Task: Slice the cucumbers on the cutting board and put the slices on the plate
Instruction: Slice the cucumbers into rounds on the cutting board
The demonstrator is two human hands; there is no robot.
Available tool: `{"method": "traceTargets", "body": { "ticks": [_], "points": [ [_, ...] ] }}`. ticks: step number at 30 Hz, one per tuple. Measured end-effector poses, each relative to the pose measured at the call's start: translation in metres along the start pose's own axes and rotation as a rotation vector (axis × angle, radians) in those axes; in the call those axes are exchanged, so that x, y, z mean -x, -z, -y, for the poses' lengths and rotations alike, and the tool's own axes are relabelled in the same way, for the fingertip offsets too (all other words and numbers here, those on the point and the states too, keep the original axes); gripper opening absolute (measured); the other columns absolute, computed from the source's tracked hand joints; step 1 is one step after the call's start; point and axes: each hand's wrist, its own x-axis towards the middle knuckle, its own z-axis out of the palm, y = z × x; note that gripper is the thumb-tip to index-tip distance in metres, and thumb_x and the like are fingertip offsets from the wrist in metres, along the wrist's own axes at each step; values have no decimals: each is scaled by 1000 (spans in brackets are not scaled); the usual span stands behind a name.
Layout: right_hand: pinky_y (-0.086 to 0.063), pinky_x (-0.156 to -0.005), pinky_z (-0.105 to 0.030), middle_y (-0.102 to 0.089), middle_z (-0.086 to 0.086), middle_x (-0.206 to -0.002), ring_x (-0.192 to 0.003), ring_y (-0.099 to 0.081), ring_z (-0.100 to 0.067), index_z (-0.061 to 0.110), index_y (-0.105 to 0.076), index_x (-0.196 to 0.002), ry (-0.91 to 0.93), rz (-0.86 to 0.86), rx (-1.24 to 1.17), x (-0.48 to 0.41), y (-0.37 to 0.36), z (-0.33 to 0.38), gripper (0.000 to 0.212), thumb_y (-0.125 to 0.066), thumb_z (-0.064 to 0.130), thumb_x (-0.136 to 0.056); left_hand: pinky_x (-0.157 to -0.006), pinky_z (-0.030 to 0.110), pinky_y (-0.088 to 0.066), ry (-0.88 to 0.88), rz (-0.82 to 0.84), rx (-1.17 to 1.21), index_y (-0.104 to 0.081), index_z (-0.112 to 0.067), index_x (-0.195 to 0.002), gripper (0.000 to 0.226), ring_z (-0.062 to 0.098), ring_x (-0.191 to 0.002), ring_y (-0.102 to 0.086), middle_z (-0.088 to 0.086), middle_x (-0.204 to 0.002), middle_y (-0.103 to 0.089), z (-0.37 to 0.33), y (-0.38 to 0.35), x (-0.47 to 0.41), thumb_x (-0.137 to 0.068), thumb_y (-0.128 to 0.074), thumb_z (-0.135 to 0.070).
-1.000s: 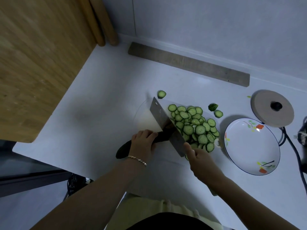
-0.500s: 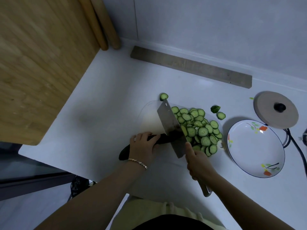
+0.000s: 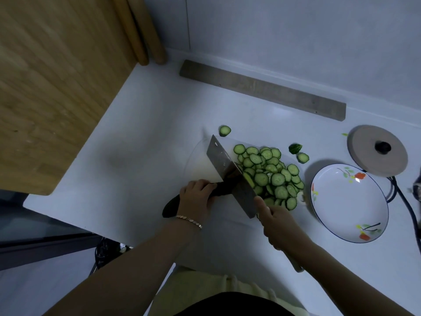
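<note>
A dark cucumber (image 3: 222, 189) lies across the clear cutting board (image 3: 200, 165). My left hand (image 3: 196, 199) grips it from above, its dark end sticking out to the left. My right hand (image 3: 276, 224) holds the handle of a cleaver (image 3: 230, 172), whose blade sits on the cucumber just right of my left fingers. To the blade's right lies a pile of cucumber slices (image 3: 271, 176). The white flowered plate (image 3: 348, 201), with nothing on it, sits right of the board.
A stray slice (image 3: 225, 130) lies beyond the board, another slice (image 3: 303, 158) and a cucumber end (image 3: 295, 148) to the right. A round wooden lid (image 3: 377, 150) and black cable (image 3: 407, 206) sit far right. A grey strip (image 3: 262, 90) lines the wall; a wooden board (image 3: 52, 83) stands left.
The cleaver has kept chopping at the cucumber, its blade shifting slightly left along it as the slice pile grows. My left hand stays on the cucumber.
</note>
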Motion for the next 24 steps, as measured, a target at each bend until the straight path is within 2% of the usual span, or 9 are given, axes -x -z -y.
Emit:
{"method": "traceTargets", "body": {
  "ticks": [3, 6, 8, 12, 16, 21, 24],
  "points": [
    [-29, -53, -28, -37, 0, -46, -45, -34, -16, 14, -30, -52, 39, -20, 65, 8, 0, 4, 57, -35, 52, -94, -60, 35, -48, -23, 11, -7, -49, -29, -98, 26, 18, -84, -46, 3, -84, -68, 1, 0, 0, -72, -46, -29],
    [-30, -55, -30, -41, -9, -56, -51, -38, -17, 11, -32, -58, 63, -45, 136, 15, 0, 8, 53, -34, 49, -96, -58, 37, -49, -58, 10, -47, -65, -23, -92, 28, 26, -76, -61, 3, -83, -69, 2, 0, 0, -71, -46, -28],
    [-29, -55, -30, -40, -8, -56, -50, -36, -16, 12, -31, -58, 73, -41, 135, 16, 1, 8, 53, -34, 49, -96, -59, 37, -50, -55, -2, -69, -70, -20, -87, 30, 25, -76, -60, 3, -83, -69, 2, -1, 0, -72, -46, -28],
    [-30, -55, -30, -40, -7, -56, -50, -37, -16, 13, -31, -57, 84, -41, 138, 15, 1, 7, 53, -33, 50, -95, -61, 36, -48, -42, -3, -51, -57, -27, -96, 25, 20, -83, -51, 3, -84, -69, 3, -2, 0, -73, -46, -30],
    [-31, -57, -31, -36, -5, -54, -48, -34, -17, 15, -31, -57, 66, -37, 70, 13, 0, 3, 53, -34, 53, -94, -60, 37, -50, -45, 8, -86, -72, -18, -86, 32, 27, -72, -65, 3, -82, -69, -1, 1, 0, -74, -46, -31],
    [-33, -58, -30, -41, -7, -55, -50, -38, -18, 13, -32, -57, 63, -36, 120, 11, 0, 5, 54, -33, 51, -95, -61, 36, -49, -44, -29, -61, -60, -25, -94, 24, 18, -82, -43, 3, -83, -68, 6, -5, 1, -73, -48, -30],
    [-33, -56, -30, -42, -8, -55, -49, -38, -17, 13, -32, -56, 68, -31, 129, 9, -3, 7, 54, -32, 50, -96, -61, 39, -50, -31, -30, -42, -59, -25, -94, 23, 18, -83, -42, 4, -84, -68, 4, -5, 1, -73, -49, -29]
  ]
}}
